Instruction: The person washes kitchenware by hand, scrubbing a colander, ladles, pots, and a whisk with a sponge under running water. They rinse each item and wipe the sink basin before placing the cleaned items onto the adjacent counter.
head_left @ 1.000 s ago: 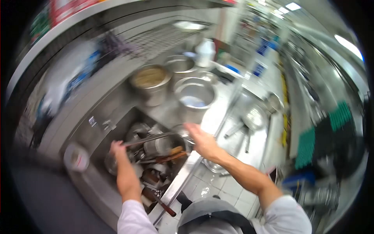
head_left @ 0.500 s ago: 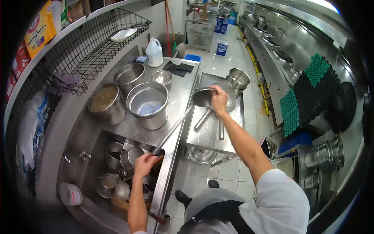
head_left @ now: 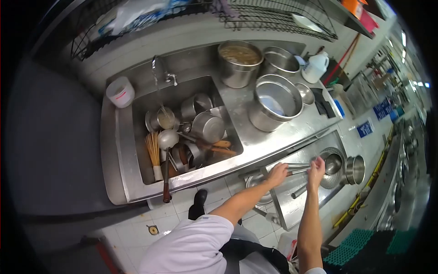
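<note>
Over the metal cart, my left hand [head_left: 277,175] is closed around the handle end of a ladle [head_left: 333,163]. My right hand [head_left: 315,172] is closed on the ladle near its bowl. The bowl lies over a perforated strainer [head_left: 335,180] on the cart [head_left: 294,208]. Another handle [head_left: 299,192] rests on the cart below the ladle. Beside the strainer stand stacked steel pots [head_left: 355,170].
At left, a sink [head_left: 119,150] holds several pots, a second ladle [head_left: 168,139] and a bamboo brush [head_left: 153,153]; water runs from its faucet [head_left: 171,78]. Large pots [head_left: 268,121] and a white jug [head_left: 315,67] stand on the counter.
My view has swung left toward the sink. Both hands, still on the ladle, have shifted from between counter and cart to low over the cart.
</note>
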`<move>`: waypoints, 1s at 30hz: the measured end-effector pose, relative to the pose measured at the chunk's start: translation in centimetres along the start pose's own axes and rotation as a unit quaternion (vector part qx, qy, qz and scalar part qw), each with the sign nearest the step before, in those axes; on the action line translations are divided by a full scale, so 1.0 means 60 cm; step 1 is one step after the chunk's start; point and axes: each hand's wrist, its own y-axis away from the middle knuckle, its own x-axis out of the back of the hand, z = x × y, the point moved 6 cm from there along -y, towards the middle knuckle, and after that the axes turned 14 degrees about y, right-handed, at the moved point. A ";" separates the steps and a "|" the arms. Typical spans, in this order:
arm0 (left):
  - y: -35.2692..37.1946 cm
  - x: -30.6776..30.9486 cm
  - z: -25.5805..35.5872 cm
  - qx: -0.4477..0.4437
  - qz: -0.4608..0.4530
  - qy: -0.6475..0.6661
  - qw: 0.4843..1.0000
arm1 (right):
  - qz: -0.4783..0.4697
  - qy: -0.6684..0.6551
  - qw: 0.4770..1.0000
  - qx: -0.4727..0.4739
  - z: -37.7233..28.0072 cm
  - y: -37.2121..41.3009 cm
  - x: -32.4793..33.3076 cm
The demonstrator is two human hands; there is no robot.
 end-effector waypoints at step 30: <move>0.169 0.931 0.043 0.258 0.138 0.524 0.799 | -0.381 0.502 0.760 0.159 -0.281 -0.245 -0.484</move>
